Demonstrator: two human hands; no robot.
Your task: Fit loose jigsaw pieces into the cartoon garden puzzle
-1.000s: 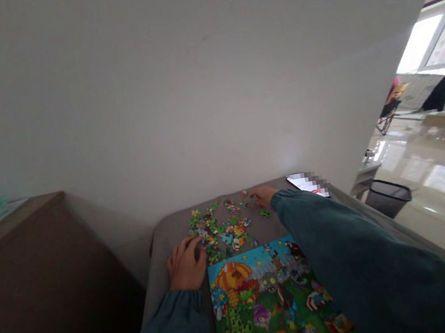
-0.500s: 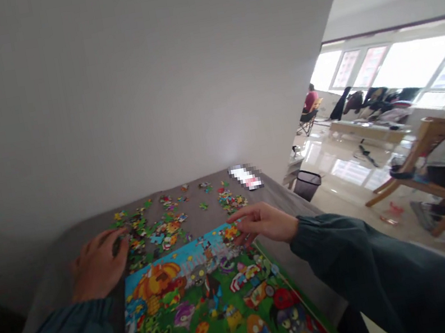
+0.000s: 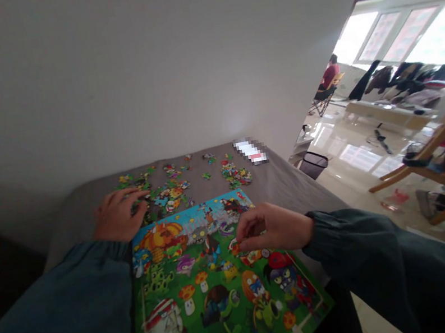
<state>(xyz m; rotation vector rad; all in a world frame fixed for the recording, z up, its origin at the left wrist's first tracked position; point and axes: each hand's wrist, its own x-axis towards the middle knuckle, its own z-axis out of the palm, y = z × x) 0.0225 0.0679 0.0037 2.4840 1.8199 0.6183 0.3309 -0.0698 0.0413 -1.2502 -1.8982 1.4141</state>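
Note:
A colourful cartoon jigsaw puzzle board (image 3: pixel 214 321) lies in front of me, its green picture largely covered with fitted pieces. Over its upper right part is my right hand (image 3: pixel 273 227), thumb and fingers pinched close together near the board's surface. Whatever those fingertips hold is hidden or too small to make out. My left hand (image 3: pixel 119 215) rests beyond the board's upper left corner, at the edge of a cluster of loose jigsaw pieces (image 3: pixel 169 192). Its thumb and fingers are curved but apart, touching or hovering just above the pieces.
Grey cloth (image 3: pixel 264 188) covers the table, which meets a plain wall (image 3: pixel 148 76). A phone with a blurred screen (image 3: pixel 250 151) lies at the back right, near more loose pieces (image 3: pixel 236 174). On the floor to the right stands a wooden chair (image 3: pixel 437 153).
My right hand has moved from the board's top edge towards me, over the picture. The left hand stays by the loose pieces. The whole view has shifted slightly.

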